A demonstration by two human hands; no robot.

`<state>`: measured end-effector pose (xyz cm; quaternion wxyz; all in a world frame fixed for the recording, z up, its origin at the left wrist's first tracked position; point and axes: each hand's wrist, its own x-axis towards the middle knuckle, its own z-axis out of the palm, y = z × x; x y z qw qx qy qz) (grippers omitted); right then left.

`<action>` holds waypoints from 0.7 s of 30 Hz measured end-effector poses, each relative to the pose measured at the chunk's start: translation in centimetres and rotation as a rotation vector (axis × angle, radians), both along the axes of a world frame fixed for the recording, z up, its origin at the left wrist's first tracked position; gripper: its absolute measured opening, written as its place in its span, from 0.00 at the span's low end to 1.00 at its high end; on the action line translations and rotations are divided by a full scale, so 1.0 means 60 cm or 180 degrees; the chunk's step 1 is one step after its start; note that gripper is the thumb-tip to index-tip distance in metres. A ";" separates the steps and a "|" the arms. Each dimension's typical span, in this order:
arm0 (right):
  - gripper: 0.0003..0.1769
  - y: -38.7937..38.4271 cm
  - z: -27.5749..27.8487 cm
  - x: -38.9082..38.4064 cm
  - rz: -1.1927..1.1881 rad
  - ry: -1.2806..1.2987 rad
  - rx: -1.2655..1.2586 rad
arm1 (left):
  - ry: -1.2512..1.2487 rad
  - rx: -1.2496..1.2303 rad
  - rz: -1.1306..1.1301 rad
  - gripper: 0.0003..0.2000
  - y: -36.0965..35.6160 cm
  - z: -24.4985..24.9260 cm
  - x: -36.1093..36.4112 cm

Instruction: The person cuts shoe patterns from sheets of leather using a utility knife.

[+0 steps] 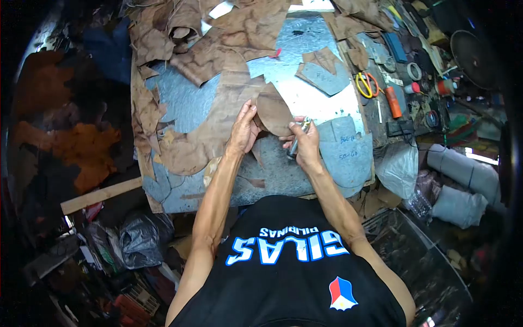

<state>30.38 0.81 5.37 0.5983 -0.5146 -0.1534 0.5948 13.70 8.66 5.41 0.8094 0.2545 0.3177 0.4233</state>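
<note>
left hand [244, 129]: thumb and fingertips pinched narrow on the left edge of the piece.
right hand [306, 143]: thumb and forefinger drawn close at the piece's lower right edge, with the tool held in the same grip.
piece [273, 113]: brown, rounded, tilted between the fingertips of both hands, over the table; whether it touches anything beneath, i cannot tell.
tool [293, 148]: slanting through the right fingers, dark end jutting out below them, metal end above; its kind is too small to tell.
table [272, 169]: grey, scuffed, under both hands and between them and the body.
pattern [348, 158]: grey, with dark blue lettering, just right of the right fingers.
hide [188, 147]: brown, spread flat left of the left fingers.
grey cutout [332, 82]: beyond the right fingers and a little to the right, a brown scrap [322, 59] overlapping its far edge.
scissors [363, 86]: yellow and orange handles, well right of the right fingers and farther out.
orange tube [393, 102]: right of the scissors.
red scrap [276, 53]: beyond the fingertips.
leather heap [234, 35]: brown, crumpled, farthest beyond the left fingers.
white bag [399, 170]: well right of the right hand, past the pattern.
</note>
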 end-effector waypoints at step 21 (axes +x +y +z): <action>0.30 -0.004 0.034 0.062 0.0323 -0.3100 0.0491 | 0.3435 0.3759 -0.1346 0.27 0.009 0.020 0.044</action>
